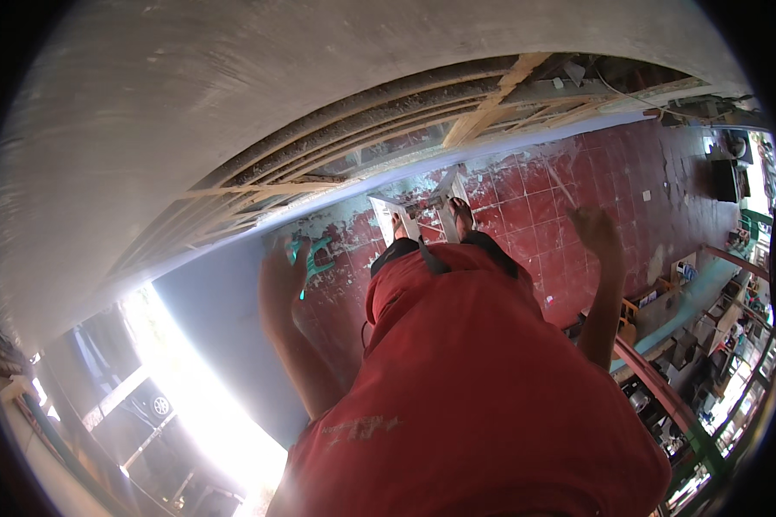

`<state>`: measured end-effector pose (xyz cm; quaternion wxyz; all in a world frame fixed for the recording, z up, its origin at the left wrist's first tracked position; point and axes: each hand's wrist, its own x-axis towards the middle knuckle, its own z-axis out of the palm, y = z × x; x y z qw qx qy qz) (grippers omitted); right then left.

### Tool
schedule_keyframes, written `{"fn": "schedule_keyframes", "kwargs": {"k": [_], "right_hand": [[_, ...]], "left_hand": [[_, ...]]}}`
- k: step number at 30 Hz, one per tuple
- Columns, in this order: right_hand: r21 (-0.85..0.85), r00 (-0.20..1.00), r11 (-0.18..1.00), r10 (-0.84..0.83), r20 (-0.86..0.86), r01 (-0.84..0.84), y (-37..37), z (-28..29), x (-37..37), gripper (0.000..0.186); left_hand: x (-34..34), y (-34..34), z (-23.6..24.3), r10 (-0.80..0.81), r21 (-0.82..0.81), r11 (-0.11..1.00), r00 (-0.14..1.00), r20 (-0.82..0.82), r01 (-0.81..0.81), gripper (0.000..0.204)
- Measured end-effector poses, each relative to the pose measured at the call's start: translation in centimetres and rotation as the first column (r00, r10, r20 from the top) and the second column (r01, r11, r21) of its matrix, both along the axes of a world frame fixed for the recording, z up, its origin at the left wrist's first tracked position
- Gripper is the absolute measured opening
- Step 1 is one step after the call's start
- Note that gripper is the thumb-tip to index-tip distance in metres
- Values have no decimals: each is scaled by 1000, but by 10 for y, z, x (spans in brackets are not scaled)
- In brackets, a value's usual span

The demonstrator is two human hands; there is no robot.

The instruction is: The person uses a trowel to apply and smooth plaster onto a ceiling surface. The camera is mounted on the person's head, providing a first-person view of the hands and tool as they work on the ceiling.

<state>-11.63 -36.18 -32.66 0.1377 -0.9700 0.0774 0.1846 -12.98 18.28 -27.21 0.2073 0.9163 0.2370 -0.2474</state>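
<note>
My left hand (pixel 283 269) is raised at the left, its thumb and fingers apart, and I see nothing held in it. Teal plastic (pixel 320 261) shows just behind that hand and between its fingers, apparently a stool or chair on the floor. At the right, my right hand (pixel 593 231) is closed round a thin, pale, stick-like thing (pixel 562 185) that points up and away from me. Its lower end is hidden in my fist. My feet rest on a white metal ladder (pixel 391 215), below my red shirt.
A grey plastered surface (pixel 190 103) curves close overhead. Below it run a wooden frame (pixel 483 108) and a pale ledge (pixel 353 188). Red floor tiles (pixel 526 211) lie beneath. A reddish rail (pixel 664 392) and cluttered shelves (pixel 707 345) stand at the right; bright light enters at the left.
</note>
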Motion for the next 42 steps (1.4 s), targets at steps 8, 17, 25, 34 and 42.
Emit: {"fn": "schedule_keyframes", "kwargs": {"k": [8, 17, 25, 34, 42], "right_hand": [[109, 958, 952, -286, -23, 287, -2, 35, 14, 56], [286, 887, 840, -449, -108, 460, 22, 42, 4, 46], [622, 967, 757, -255, -1, 201, 61, 97, 31, 34], [980, 992, 192, -102, 77, -56, 150, 200, 59, 14], [946, 964, 207, -41, 264, -250, 193, 203, 94, 25]], "left_hand": [[32, -47, 25, -49, -201, 978, 998, 40, 56, 53], [43, -45, 10, -166, -86, 982, 986, 6, 166, 51], [66, -82, 49, -104, -310, 937, 976, 192, 161, 43], [99, -153, 106, 48, -496, 421, 527, 848, 759, 52], [125, -197, 155, 268, -708, 240, 656, 706, 664, 57]]}}
